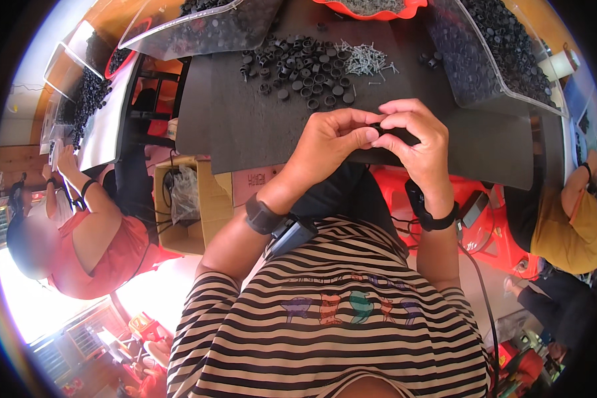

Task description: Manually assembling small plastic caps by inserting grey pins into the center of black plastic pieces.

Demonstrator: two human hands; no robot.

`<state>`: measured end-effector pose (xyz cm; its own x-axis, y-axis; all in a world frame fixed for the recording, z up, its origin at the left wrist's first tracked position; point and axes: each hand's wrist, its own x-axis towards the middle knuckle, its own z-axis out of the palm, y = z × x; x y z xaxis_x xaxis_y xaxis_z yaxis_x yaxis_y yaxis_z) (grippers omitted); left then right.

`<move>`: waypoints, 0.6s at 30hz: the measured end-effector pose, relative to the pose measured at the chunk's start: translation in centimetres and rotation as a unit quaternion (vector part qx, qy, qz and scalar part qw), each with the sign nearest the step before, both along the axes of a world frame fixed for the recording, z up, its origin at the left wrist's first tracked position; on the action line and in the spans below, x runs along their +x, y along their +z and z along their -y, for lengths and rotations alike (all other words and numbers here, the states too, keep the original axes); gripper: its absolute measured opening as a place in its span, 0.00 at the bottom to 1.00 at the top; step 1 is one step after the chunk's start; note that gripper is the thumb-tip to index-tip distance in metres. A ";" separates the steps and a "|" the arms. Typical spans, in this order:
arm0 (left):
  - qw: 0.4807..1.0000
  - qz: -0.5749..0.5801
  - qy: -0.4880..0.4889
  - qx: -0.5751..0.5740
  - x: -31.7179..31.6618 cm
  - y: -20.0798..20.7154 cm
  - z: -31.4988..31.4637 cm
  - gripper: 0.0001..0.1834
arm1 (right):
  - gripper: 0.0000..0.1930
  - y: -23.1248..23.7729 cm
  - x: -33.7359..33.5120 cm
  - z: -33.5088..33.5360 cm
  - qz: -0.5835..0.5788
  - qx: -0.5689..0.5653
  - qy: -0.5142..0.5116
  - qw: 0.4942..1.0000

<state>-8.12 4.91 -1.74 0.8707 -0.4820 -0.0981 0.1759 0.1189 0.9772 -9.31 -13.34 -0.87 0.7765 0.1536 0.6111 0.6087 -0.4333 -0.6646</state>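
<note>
Both my hands meet just over the near edge of the dark tabletop [245, 126]. Between their fingertips sits a small black plastic part [378, 129], mostly covered by the fingers. My left hand [335, 139] pinches it with thumb and index finger. From the other side, the fingers of my right hand [421, 136] close on the same part. Beyond them lies a loose heap of small black round caps [305, 66], some showing hollow insides. Touching its right side is a pile of silver screws [365, 60].
Clear plastic bins of black parts stand far left [199, 36] and right [491, 73]. A red scalloped bowl [371, 12] of screws sits at the back. An open cardboard box [212, 212] is below left. One person in red [99, 245] works left; another in yellow [570, 229], right.
</note>
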 end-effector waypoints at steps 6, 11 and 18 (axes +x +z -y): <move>1.000 -0.001 0.026 0.008 -0.5 0.0 -0.1 0.13 | 0.13 -0.8 -1.2 -0.7 -0.064 0.073 0.001 0.995; 0.999 0.006 0.039 0.006 -0.8 0.0 -0.2 0.13 | 0.14 -1.9 -1.4 -1.4 -0.050 0.102 -0.007 0.993; 0.998 0.003 0.056 -0.022 -1.0 -0.1 -0.2 0.13 | 0.11 -1.5 -2.0 -2.1 -0.145 0.210 0.019 0.967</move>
<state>-9.08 5.12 -1.80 0.9197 -0.3856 -0.0737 0.1531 0.1795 0.9718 -11.32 -11.21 -2.33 0.9229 -0.0296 0.3838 0.3812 -0.0692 -0.9219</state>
